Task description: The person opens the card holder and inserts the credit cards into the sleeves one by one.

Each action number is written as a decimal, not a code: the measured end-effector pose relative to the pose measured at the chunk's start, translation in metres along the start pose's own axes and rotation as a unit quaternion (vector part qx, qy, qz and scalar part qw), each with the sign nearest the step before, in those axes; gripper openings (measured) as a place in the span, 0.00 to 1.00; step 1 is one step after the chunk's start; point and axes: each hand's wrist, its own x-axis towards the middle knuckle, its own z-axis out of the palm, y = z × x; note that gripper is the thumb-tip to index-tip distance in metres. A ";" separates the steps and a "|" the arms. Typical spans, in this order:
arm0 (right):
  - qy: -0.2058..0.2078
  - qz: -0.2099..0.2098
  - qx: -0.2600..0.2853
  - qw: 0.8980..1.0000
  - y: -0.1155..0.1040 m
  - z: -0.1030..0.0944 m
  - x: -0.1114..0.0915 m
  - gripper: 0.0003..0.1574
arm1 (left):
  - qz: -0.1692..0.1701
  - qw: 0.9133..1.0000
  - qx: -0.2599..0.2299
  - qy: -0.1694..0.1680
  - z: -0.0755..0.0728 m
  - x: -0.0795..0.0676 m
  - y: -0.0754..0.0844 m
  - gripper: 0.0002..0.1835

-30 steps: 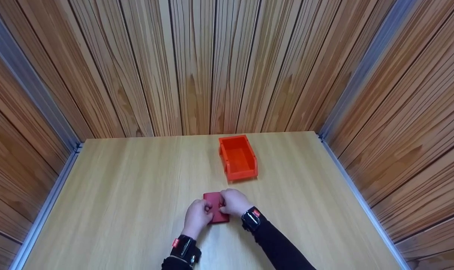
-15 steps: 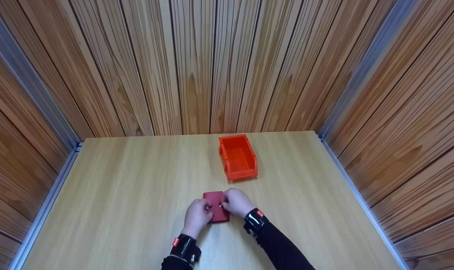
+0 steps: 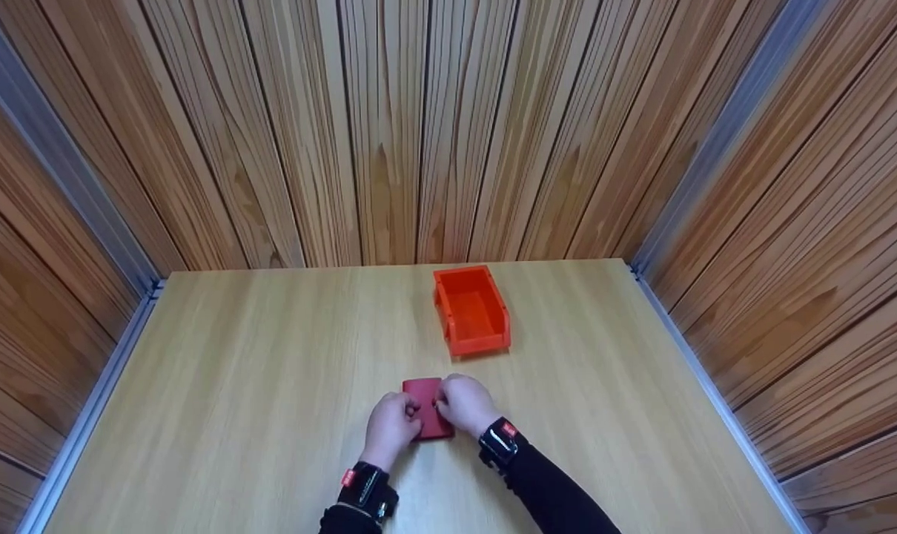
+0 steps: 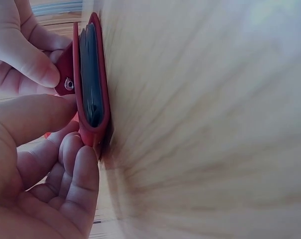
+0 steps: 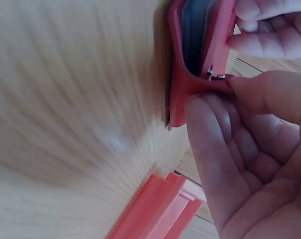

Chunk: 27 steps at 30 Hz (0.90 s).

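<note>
A small red card holder (image 3: 434, 424) stands at the near middle of the table in the head view, between both hands. Dark plastic sleeves (image 4: 92, 74) show between its covers in the left wrist view. My left hand (image 3: 389, 426) holds the left side, thumb on the front cover and the other fingers curled at the spine. With thumb and fingers, my right hand (image 3: 468, 404) pinches the closing strap (image 5: 221, 85), which is lifted off the cover. A metal snap (image 4: 69, 83) shows on this strap beside the right thumb.
Beyond the hands, an orange-red open bin (image 3: 480, 346) sits on the wooden table (image 3: 270, 371). Wood-plank walls (image 3: 389, 133) rise at the back and sides, with metal rails (image 3: 723, 397) along the table's side edges.
My right hand shifts slightly to the right, then a little back left, keeping at the strap. The left hand, the card holder and the bin stay in place.
</note>
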 end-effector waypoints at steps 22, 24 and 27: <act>0.074 -0.077 -0.094 0.990 -0.002 0.013 -0.007 0.12 | -0.002 1.000 -0.005 0.000 -0.002 0.000 0.003 0.09; 0.077 -0.082 -0.102 0.988 -0.001 0.014 -0.008 0.12 | -0.002 1.000 -0.006 -0.002 -0.002 0.000 0.003 0.09; 0.081 -0.091 -0.107 0.987 -0.001 0.015 -0.009 0.12 | -0.011 1.000 -0.006 -0.010 -0.003 0.000 0.003 0.10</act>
